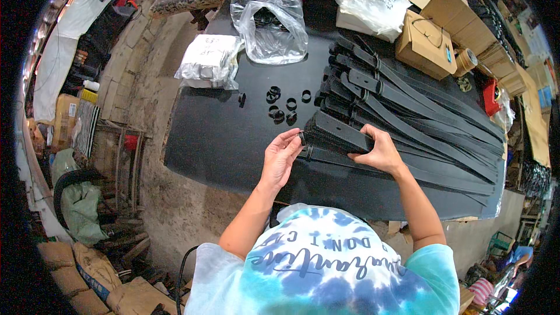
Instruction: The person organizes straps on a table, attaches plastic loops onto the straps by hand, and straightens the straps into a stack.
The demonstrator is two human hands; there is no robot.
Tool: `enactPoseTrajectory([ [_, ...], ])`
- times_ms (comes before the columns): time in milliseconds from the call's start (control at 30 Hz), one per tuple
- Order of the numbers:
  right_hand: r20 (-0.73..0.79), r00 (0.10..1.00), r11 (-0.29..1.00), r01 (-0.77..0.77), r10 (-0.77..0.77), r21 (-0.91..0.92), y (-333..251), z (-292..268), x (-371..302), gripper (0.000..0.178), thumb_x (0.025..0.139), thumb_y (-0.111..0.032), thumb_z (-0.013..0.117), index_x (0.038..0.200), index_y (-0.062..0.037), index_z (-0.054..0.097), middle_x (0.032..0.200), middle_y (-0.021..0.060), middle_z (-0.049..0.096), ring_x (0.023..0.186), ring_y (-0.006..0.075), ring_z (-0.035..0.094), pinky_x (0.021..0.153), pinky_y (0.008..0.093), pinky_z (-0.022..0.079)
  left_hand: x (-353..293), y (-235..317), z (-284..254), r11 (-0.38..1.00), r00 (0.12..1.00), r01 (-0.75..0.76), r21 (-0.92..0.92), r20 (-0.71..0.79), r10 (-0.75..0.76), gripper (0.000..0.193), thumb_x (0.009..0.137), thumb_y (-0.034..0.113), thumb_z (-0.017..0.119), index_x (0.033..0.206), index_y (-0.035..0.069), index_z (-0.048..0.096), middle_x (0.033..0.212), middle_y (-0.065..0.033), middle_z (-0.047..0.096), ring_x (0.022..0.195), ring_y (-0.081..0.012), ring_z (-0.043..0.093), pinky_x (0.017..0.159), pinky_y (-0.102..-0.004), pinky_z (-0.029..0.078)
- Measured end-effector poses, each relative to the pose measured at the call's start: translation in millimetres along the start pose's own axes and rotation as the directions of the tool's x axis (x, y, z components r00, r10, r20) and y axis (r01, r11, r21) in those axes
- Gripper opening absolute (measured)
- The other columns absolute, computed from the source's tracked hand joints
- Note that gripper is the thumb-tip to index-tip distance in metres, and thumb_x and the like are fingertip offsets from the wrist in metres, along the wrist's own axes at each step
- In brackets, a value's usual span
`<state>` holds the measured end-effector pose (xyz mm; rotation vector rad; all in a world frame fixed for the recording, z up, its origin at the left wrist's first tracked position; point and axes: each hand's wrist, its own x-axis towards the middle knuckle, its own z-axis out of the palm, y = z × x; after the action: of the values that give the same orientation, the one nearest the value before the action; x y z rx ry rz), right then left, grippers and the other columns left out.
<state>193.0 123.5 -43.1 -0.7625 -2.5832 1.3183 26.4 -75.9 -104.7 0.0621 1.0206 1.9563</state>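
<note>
My left hand (279, 160) pinches a small black belt loop (301, 137) between thumb and fingertips, close to the end of a stack of black belt straps (333, 130). Around that stack, farther along, my right hand (380, 150) is closed, thumb on the near side. Many more black belt straps (408, 102) lie in a heap beyond and to the right, their ends fanning toward the right table edge. Several loose black belt loops (291, 104) are scattered just past my left hand. One more loop (241, 100) sits apart to the left.
A dark table (204, 134) carries everything. Toward its far side are a white plastic-wrapped packet (209, 61), an open clear plastic bag (271, 38) and a white bag (373, 9). An open cardboard box (424, 52) and a tape roll (465, 62) stand at the far right.
</note>
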Motion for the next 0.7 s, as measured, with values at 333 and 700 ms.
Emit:
enactPoseTrajectory([
  [333, 0.166, 0.985, 0.998, -0.049, 0.040, 0.047, -8, -12, 4, 0.036, 0.057, -0.015, 0.080, 0.078, -0.0032, 0.053, 0.071, 0.0019, 0.054, 0.069, 0.0100, 0.049, 0.064, 0.0256, 0.041, 2, 9, 7, 0.926, 0.988, -0.143, 0.350, -0.002, 0.153, 0.039, 0.083, -0.003, 0.064, 0.122, 0.001, 0.057, 0.099, -0.0055, 0.065, 0.088, -0.0080, 0.061, 0.077, -0.0206, 0.051],
  [700, 0.104, 0.994, 0.994, -0.027, 0.016, 0.104, 0, 7, -7, 0.041, 0.057, -0.015, 0.083, 0.083, -0.0017, 0.055, 0.073, 0.0031, 0.054, 0.071, 0.0105, 0.050, 0.067, 0.0253, 0.042, -10, -33, 16, 0.968, 0.970, 0.241, -0.065, 0.018, -0.241, 0.045, 0.082, 0.002, 0.069, 0.121, 0.007, 0.047, 0.106, -0.0027, 0.061, 0.101, -0.0136, 0.058, 0.088, -0.0318, 0.049],
])
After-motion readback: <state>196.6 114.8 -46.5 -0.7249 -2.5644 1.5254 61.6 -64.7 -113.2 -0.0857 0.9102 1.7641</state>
